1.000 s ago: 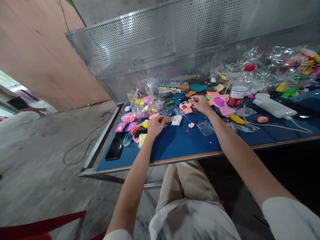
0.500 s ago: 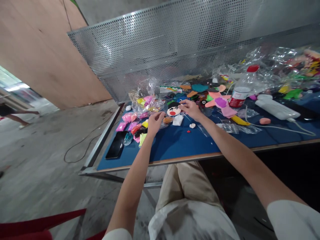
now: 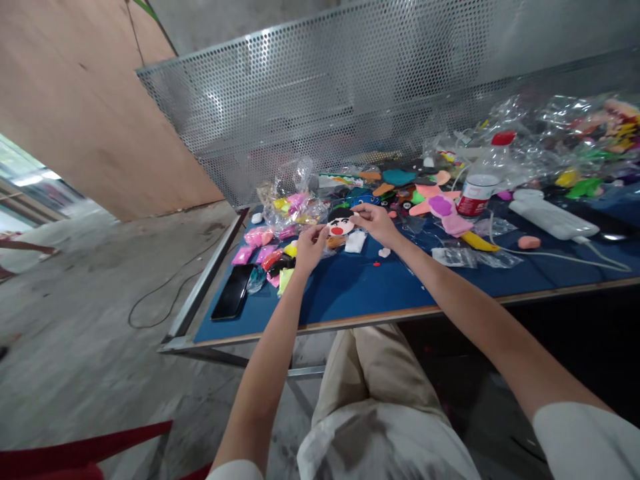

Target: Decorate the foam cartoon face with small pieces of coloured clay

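A flat clay face (image 3: pixel 341 226) with black hair, dark brows and a round red mouth is held up over the table between my two hands. My left hand (image 3: pixel 313 242) pinches its left edge. On the opposite edge, the fingers of my right hand (image 3: pixel 376 223) are closed. Just below the face lie a white packet (image 3: pixel 355 242) and a brown clay piece, partly covered. A small white lump (image 3: pixel 384 253) and a tiny red bit (image 3: pixel 377 265) rest on the blue tabletop (image 3: pixel 350 293) nearer to me.
Coloured clay packets (image 3: pixel 270 257) and a black phone (image 3: pixel 233 292) lie on the left. To the right stand a red-capped bottle (image 3: pixel 480 183) and a white power bank (image 3: pixel 553 217) with a cable. A perforated metal panel (image 3: pixel 320 93) rises behind. A red chair (image 3: pixel 90 443) is at lower left.
The clay face has shifted slightly left and tilted. My left hand now grips its left edge, where before it was a little apart. My right hand moved left along with it.
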Tool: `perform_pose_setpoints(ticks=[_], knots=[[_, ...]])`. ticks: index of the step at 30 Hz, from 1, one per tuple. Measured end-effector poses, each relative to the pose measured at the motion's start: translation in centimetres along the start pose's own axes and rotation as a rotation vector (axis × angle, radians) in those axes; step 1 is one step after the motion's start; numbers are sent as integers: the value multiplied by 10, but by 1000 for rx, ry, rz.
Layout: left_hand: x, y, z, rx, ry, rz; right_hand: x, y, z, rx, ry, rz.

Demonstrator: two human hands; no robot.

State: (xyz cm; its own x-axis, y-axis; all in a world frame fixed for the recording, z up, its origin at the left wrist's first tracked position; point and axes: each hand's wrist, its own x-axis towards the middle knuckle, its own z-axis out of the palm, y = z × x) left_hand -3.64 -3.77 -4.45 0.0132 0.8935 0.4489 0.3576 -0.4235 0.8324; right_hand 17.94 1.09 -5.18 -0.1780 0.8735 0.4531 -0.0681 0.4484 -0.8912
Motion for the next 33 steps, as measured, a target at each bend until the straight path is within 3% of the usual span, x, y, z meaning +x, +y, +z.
perform_pose_setpoints(ticks=[4,19,33], knots=[[-1,1,0,-97,-38,-14,0,0,1,17,19,4],[-1,2,1,7,-21,1,0,4,7,100,72,50],[-1,1,-2,65,-73,25,-1,4,16,189,133,79]])
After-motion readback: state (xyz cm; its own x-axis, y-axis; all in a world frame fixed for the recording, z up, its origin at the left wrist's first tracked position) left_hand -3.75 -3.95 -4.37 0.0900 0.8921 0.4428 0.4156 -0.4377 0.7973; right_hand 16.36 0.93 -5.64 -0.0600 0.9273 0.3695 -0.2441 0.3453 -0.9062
